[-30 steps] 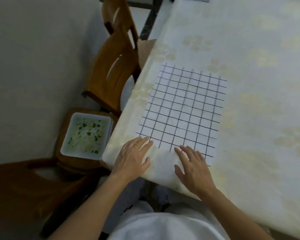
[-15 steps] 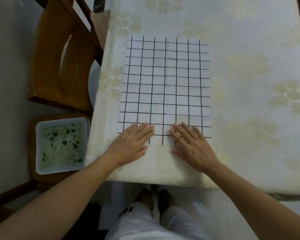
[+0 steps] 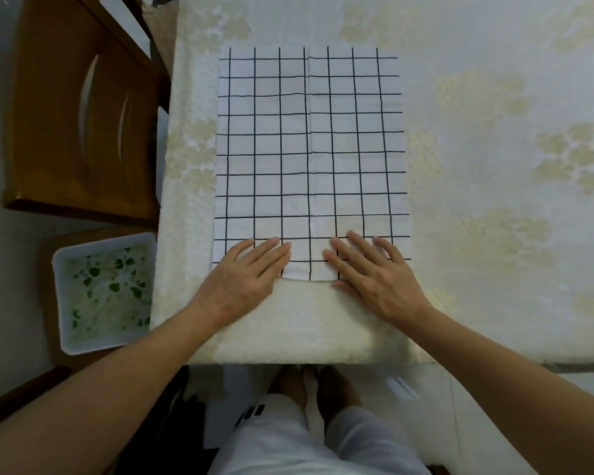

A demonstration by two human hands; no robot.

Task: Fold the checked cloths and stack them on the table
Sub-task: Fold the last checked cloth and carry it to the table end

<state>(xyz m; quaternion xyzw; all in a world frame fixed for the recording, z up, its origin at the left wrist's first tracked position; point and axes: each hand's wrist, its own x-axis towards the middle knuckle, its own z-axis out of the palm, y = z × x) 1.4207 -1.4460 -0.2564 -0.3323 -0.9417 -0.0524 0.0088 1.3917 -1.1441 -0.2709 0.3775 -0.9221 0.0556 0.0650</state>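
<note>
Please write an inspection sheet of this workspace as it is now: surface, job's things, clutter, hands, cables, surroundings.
Surface: table under a cream floral tablecloth.
Job's things: one white cloth with black grid lines, spread flat near the table's left edge; no stack seen.
Clutter: nothing seen.
Hands: left hand and right hand lie flat, fingers straight, on the cloth's near edge.
Cables: nothing seen.
Surroundings: brown wooden chair left of the table; white rectangular tray with green-speckled contents on a wooden seat.
</note>
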